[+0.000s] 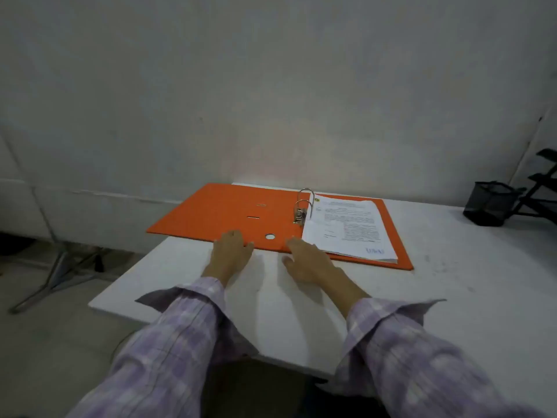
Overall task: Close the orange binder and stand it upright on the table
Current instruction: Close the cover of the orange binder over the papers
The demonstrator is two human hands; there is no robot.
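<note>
From the head-worn view, the orange binder point(229, 211) lies splayed flat and open on the white table point(452, 285), straight ahead of the person, its long spread running left to right with the left cover jutting out past the table's corner. The metal rings point(304, 203) stand up near the middle, and a stack of printed papers point(346, 230) rests on the right half. Both hands are flat and relaxed, gripping nothing: the left hand point(230, 251) has its fingertips on the near edge of the bare left cover, and the right hand point(307, 260) sits just beside the papers' near corner. The left hand looks better placed to swing that cover over. Beyond is a plain pale wall; a black mesh pen cup point(489, 203) stands well apart at the right.
</note>
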